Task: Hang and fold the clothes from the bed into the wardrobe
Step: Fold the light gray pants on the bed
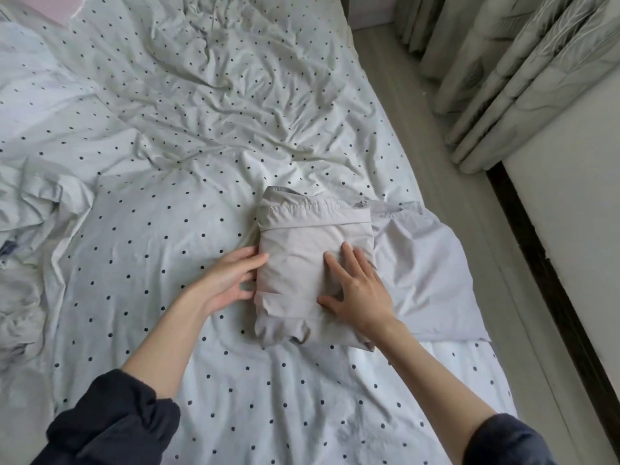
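Note:
A beige-grey garment (302, 250) lies folded into a compact rectangle on the polka-dot bed sheet (188, 182), near the bed's right edge. My right hand (359, 290) rests flat on its lower right part, fingers spread. Against the garment's left edge sits my left hand (231, 280), its fingers curled and tucked along that side. A second pale lilac-grey cloth (426, 270) lies flat under and to the right of the folded piece. The wardrobe is out of view.
A crumpled white bundle of fabric (23, 236) sits at the bed's left side. Right of the bed runs a pale floor strip (469, 229), then hanging curtains (523, 78) and a white wall with dark skirting (550, 263).

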A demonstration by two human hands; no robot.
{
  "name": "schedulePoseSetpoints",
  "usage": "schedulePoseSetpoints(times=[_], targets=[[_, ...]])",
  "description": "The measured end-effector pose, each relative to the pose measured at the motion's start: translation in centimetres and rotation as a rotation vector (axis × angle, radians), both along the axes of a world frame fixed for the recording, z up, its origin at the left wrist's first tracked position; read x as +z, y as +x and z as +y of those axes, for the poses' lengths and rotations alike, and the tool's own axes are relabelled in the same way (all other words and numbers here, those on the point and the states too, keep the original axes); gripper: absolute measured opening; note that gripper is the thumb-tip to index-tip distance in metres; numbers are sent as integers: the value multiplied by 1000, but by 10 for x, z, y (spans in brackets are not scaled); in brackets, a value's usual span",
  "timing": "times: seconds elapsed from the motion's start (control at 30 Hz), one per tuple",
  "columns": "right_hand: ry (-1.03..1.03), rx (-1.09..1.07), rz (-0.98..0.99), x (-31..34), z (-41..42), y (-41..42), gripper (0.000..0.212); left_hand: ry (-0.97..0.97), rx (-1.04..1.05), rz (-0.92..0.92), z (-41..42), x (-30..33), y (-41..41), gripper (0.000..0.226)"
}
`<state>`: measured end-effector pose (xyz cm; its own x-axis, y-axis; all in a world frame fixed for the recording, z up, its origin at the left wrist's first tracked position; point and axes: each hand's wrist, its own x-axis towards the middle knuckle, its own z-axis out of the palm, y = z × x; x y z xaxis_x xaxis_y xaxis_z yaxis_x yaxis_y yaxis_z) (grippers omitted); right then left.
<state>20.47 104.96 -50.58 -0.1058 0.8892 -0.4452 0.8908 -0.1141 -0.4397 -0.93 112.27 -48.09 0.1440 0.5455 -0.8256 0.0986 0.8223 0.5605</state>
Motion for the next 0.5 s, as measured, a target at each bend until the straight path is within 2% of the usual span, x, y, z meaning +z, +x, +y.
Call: schedulePoseSetpoints(times=[0.07, 0.2, 0.3, 0.5], targets=[[-43, -19, -33, 2, 2, -1, 78, -1, -48, 24, 1, -1, 3, 37], [-136, -37, 51, 8, 4, -1, 80, 70, -90, 123, 2, 1, 8, 60], [-104, 1, -19, 16, 5, -4, 77, 162, -146, 138, 2, 13, 11, 50], [-162, -26, 88, 41, 9, -25, 79, 260, -124, 151, 0, 52, -1, 41]])
